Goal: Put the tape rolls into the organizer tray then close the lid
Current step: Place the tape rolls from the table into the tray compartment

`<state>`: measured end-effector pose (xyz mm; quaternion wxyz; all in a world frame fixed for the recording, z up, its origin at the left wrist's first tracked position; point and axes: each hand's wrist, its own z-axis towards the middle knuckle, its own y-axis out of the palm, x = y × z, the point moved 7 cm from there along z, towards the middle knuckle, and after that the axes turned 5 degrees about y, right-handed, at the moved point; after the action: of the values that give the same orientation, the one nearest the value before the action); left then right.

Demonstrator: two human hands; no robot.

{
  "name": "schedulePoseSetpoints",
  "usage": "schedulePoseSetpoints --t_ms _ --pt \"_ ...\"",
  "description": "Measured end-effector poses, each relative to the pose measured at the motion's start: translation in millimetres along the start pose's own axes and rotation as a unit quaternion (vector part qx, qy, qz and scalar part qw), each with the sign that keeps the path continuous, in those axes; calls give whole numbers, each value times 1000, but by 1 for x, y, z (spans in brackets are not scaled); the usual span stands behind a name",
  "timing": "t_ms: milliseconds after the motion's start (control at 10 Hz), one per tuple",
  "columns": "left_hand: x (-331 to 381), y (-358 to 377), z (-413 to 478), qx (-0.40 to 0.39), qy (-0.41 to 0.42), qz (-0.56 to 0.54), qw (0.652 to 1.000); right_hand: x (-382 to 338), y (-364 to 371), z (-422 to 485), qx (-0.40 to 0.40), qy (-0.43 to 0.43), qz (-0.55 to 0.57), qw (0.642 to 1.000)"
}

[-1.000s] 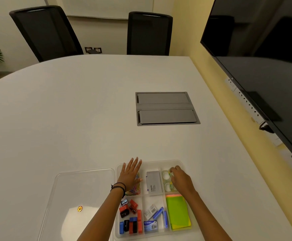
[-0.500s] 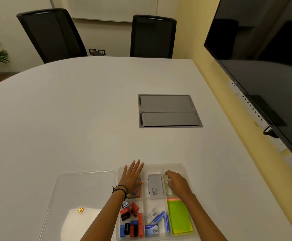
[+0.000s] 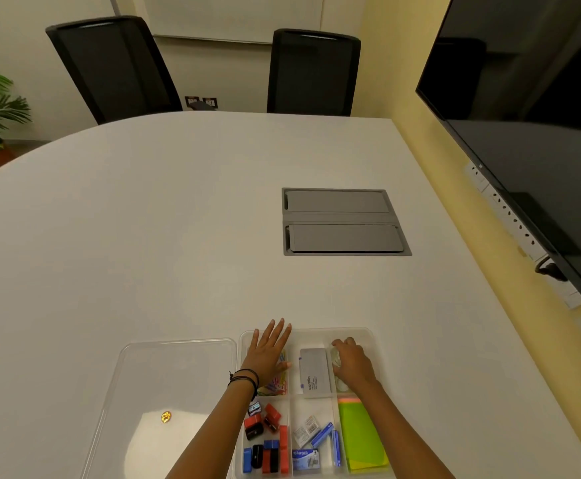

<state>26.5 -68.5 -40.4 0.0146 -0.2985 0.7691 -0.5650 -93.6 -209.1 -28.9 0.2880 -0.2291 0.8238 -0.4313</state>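
My left hand (image 3: 269,354) lies spread flat on the organizer tray (image 3: 368,335); my right hand (image 3: 353,361) curls over the tape rolls (image 3: 335,356) in its far-right compartment, grip unclear. They look light and slick, best pinched by the rims.

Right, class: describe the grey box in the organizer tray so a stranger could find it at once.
Start at the clear organizer tray at the near edge of the white table, right of its loose lid. Look in the far middle compartment, between the left hand and right hand. The grey box lies there, the only plain grey thing among coloured items.
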Motion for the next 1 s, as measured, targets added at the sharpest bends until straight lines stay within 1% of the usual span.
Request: schedulePoseSetpoints --t_ms 200,300,400,600,800,900,1000 --pt "1 -1 -1 -1 1 -2 1000 0 -2 4 47 42 8 998" --pt "1 -2 -2 0 1 -3 1000 0 -2 4 54 62 4 997" --pt "2 -3 -2 0 1 -3 1000 0 0 4 55 66 -5 996" --pt "2 -3 -3 0 2 -6 1000 0 0 4 59 70 14 996" --pt "1 -3 -2 0 1 -3 1000 -1 -3 2 46 69 24 996" --pt "1 -3 -2 -1 0 -4 1000 3 -11 -4 56 62 31 996" --pt "1 -3 -2 0 1 0 1000 14 -19 -13 89 68 33 993"
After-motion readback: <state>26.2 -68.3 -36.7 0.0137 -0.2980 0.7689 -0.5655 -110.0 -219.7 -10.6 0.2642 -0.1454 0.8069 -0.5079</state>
